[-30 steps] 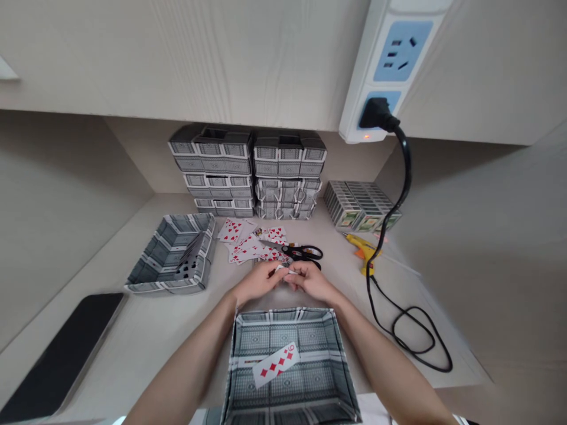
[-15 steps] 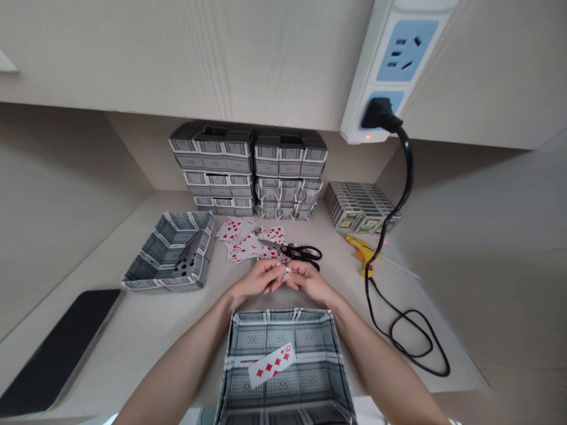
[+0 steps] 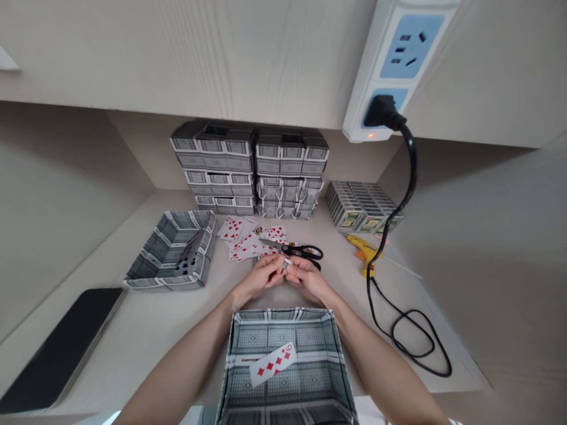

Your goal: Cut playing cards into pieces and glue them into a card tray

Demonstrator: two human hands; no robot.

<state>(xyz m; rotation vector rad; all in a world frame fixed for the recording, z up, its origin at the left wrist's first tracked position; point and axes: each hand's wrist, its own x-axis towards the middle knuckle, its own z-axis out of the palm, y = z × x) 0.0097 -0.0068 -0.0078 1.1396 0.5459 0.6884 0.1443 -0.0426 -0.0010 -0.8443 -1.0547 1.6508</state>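
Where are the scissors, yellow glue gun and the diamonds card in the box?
Scissors (image 3: 290,251), head view: black handle near the blades.
Yellow glue gun (image 3: 366,250), head view: its body.
Diamonds card (image 3: 273,365), head view: its middle.

Bare forearms (image 3: 188,357) slant inward, left hand (image 3: 257,279) and right hand (image 3: 312,281) close together, fingers (image 3: 273,264) pinched.
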